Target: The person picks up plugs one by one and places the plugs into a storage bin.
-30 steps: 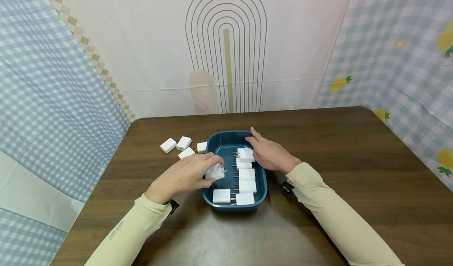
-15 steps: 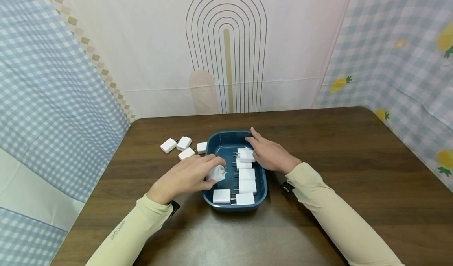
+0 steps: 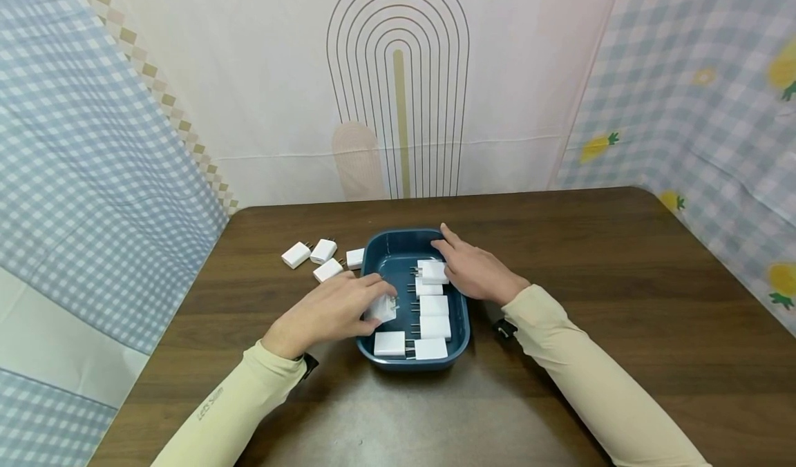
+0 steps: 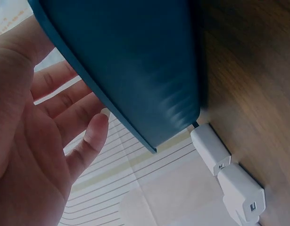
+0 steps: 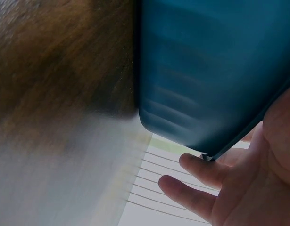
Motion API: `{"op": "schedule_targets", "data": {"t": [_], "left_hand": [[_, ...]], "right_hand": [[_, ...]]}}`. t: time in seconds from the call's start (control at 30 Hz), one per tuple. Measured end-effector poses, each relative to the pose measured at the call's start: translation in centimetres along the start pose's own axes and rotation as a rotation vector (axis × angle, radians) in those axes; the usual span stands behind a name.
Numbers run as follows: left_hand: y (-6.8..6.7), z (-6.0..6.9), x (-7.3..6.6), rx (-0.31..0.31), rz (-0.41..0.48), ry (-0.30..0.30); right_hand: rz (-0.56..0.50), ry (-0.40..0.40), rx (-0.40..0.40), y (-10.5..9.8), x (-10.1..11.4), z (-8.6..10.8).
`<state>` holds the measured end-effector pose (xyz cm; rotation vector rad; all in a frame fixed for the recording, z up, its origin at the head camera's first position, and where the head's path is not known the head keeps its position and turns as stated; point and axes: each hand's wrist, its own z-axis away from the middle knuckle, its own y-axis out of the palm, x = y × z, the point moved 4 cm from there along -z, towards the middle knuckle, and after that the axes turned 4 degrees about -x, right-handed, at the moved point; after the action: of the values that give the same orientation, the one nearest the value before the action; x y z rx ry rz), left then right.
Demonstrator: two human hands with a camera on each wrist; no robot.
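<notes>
White USB wall chargers and a glossy blue plastic tray (image 3: 401, 246) on a dark, wood-grained desk (image 3: 578, 260). The tray is a deep rectangle with rounded corners and a thin rim, its long axis running away from the person. The chargers are smooth, straight-sided blocks with slim metal prongs; rectangular USB ports show on end faces in the left wrist view.

Count: four chargers lie on the desk just beyond the tray's left side, including a leftmost charger (image 3: 296, 255). Inside, a right-hand column (image 3: 434, 306) holds at least five, overlap at its far end making the exact number uncertain; one near-left charger (image 3: 389, 343) lies beside its nearest member, and one held charger (image 3: 382, 309) is within the left part of the tray.

Orientation: column chargers lie crosswise, prongs leftward; the near-left charger points right, its prongs meeting its neighbour's. The held charger's prongs point right, its long axis roughly across the tray. The desk chargers point obliquely away and rightward.

Hands: the left hand (image 3: 329, 311) pinches the held charger between thumb and fingers; the right hand (image 3: 479, 270) rests over the tray's right rim, fingers extended and spread.
</notes>
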<state>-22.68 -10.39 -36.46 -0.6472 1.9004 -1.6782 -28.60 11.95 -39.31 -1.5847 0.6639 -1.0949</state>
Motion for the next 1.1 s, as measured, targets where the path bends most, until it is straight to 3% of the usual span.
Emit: {"op": "schedule_targets", "data": {"t": [0.6, 0.83, 1.1], "left_hand": [[1.1, -0.4, -0.9, 0.015, -0.045, -0.105], [1.4, -0.5, -0.9, 0.06, -0.041, -0.131], [1.7, -0.5, -0.9, 0.137, 0.027, -0.17]], "right_hand": [[-0.009, 0.006, 0.003, 0.0, -0.1, 0.1], [-0.012, 0.013, 0.01, 0.1, -0.1, 0.0], [-0.022, 0.017, 0.015, 0.2, 0.0, -0.1]]}}
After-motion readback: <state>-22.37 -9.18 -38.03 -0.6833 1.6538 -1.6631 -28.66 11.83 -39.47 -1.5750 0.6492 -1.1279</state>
